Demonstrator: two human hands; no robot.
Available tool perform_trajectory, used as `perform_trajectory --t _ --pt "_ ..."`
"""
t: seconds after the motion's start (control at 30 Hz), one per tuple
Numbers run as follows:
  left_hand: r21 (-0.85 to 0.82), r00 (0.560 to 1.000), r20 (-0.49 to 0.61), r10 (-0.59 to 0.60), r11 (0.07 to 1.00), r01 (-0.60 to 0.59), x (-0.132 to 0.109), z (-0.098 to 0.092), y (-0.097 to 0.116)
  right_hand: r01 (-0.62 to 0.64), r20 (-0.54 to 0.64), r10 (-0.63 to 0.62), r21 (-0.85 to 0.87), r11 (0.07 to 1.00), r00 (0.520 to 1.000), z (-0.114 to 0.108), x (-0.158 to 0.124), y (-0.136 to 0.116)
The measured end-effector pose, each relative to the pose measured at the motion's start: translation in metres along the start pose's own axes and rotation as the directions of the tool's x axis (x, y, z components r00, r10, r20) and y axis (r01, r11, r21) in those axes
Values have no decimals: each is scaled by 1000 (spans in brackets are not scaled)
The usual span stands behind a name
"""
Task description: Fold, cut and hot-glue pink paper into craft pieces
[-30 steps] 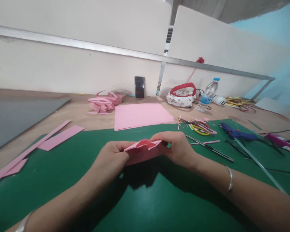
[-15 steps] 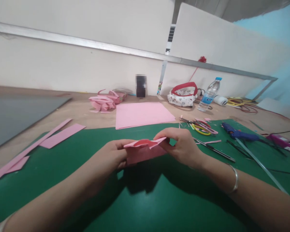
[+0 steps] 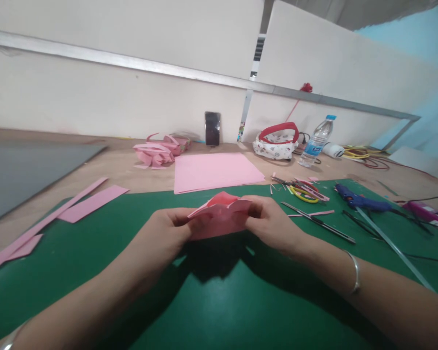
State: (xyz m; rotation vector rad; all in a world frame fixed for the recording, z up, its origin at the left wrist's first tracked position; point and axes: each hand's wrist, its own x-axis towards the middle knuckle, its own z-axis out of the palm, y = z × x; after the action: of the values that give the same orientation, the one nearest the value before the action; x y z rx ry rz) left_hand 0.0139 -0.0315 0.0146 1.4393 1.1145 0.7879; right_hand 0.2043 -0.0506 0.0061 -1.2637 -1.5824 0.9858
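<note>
Between my two hands is a folded pink paper piece (image 3: pixel 224 224), shaped like a small pouch or bag, raised above the green cutting mat (image 3: pixel 219 316). Its top edges bulge apart and show a brighter pink inside. My left hand (image 3: pixel 175 224) pinches the left side, with the thumb on the near face. On the right side, my right hand (image 3: pixel 268 219) is closed on the edge, its fingertips partly hidden behind the paper. The piece's dark shadow falls on the mat below.
Pink sheets (image 3: pixel 215 172) lie behind the mat, and pink strips (image 3: pixel 91 204) at the left. To the right are scissors (image 3: pixel 302 194), a craft knife (image 3: pixel 321 224) and a blue glue gun (image 3: pixel 365 200). A water bottle (image 3: pixel 316 146), pouch (image 3: pixel 275 146) and phone (image 3: pixel 212 129) stand farther back.
The paper's near face has tilted up into view, and its top opening has spread into a peak. My right hand has rotated and shifted slightly lower; both hands keep their hold.
</note>
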Motion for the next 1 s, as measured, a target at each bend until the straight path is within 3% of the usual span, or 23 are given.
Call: perform_trajectory --t 0.23,0.5,0.63,0.8,1.0 --pt "-84 995 9 -99 992 99 2 -2 -1 -142 -19 151 250 958 988 6 -1 1" --pt "-159 993 38 -108 981 113 0 1 3 -211 -32 235 333 919 972 11 0 -1" --pt "-182 992 20 -127 975 128 2 1 2 -212 -43 260 460 862 965 16 0 -2" --pt "-232 979 24 -201 952 201 6 1 0 -163 -58 214 466 869 975 16 -1 -2" --pt "-161 984 -14 -175 972 170 3 0 4 -201 -49 246 435 878 968 17 0 0"
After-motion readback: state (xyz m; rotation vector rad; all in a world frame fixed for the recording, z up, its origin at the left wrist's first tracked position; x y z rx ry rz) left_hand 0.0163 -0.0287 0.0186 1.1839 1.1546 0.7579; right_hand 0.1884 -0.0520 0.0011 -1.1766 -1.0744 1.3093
